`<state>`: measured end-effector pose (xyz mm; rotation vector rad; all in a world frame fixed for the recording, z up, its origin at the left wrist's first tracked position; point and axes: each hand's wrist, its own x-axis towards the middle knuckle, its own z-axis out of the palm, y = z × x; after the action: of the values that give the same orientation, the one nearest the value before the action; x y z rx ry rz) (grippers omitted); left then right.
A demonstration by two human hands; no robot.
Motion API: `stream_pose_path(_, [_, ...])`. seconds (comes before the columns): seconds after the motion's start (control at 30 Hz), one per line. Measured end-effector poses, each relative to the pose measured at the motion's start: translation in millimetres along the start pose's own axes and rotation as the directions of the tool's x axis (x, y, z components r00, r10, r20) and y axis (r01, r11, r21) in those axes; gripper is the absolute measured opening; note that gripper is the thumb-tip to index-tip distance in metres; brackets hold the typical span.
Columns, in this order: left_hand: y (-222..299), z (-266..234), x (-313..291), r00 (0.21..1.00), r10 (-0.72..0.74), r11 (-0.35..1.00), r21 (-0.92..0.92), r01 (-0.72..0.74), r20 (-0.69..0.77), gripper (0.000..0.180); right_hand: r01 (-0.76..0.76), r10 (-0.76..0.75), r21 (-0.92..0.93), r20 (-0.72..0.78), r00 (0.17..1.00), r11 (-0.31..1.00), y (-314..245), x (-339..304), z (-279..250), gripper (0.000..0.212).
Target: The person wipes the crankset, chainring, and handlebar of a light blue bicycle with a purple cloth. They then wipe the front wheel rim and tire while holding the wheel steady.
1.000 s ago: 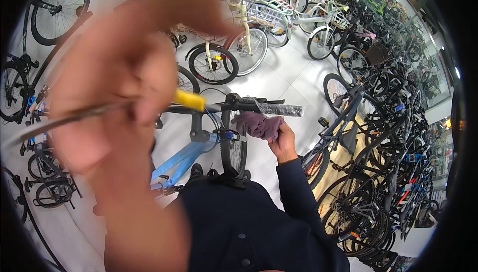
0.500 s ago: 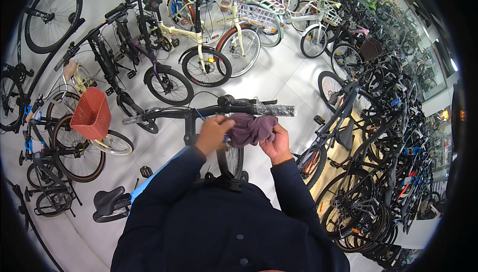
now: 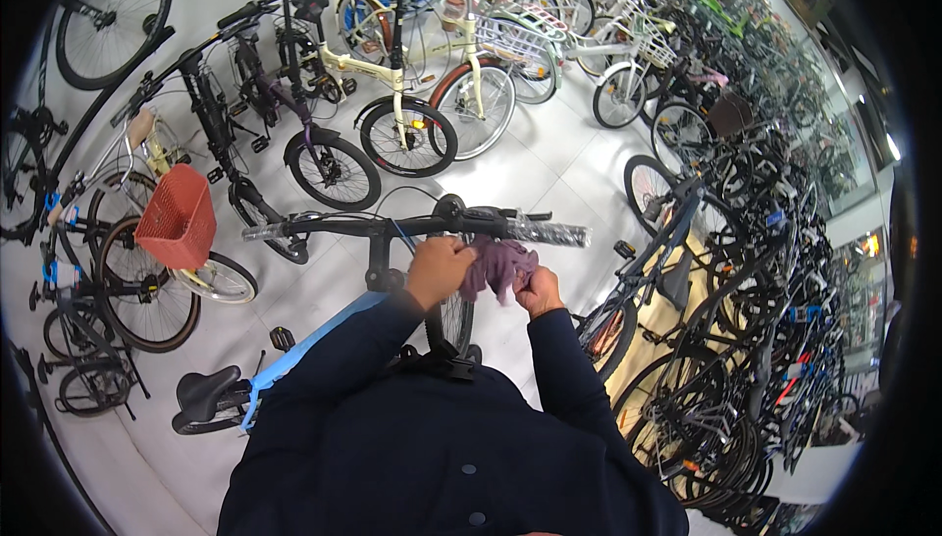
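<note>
A crumpled mauve cloth (image 3: 498, 266) is stretched loosely between my hands. My left hand (image 3: 438, 269) pinches its left edge, with the fingers curled. At its lower right, my right hand (image 3: 539, 293) is closed around a corner. Just beyond them lies the black handlebar (image 3: 412, 226) of a bicycle, with clear plastic wrap on the right grip (image 3: 549, 232). Beneath the cloth, the front wheel (image 3: 452, 320) shows in part. This bicycle's light blue frame (image 3: 329, 332) runs back to a black saddle (image 3: 208, 395) on my left, partly behind my left arm.
Parked bicycles line the far side, including a cream one (image 3: 396, 95). At left, a coral basket (image 3: 179, 218) sits on another bicycle. Dense rows of bicycles fill the right, with a dark one (image 3: 677, 227) nearest. White floor tiles (image 3: 549, 168) lie between.
The cloth has gone from a tight bunch to a looser, hanging shape. My right hand has moved slightly down and left and closed more. The view has shifted slightly.
</note>
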<state>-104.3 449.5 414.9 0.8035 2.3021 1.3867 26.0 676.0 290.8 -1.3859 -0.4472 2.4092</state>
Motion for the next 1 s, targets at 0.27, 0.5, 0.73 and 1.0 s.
stream_pose_path(0.27, [-19.6,-41.1,-10.5,0.970,0.079,0.990,0.133,-0.049,-0.230,0.029,0.223,-0.147,-0.283,0.266,0.953,0.933,-6.2,-37.0,33.6,0.017])
stream_pose_path(0.5, [-0.9,-51.6,-23.8,0.992,-0.110,0.993,0.053,0.106,0.066,0.031,0.312,-0.302,-0.198,0.077,0.950,0.929,-2.3,-38.4,28.5,0.021])
stream_pose_path(0.73, [16.3,-45.5,-34.8,0.997,-0.057,0.998,-0.042,0.054,-0.058,0.031,0.364,-0.339,0.074,-0.225,0.913,0.929,-38.6,7.5,-23.7,0.026])
stream_pose_path(1.0, [-27.0,-109.8,-40.7,0.942,-0.218,0.891,0.342,0.299,-0.256,0.044,0.187,-0.210,0.207,0.096,0.973,0.960,-62.5,11.2,-34.7,0.030])
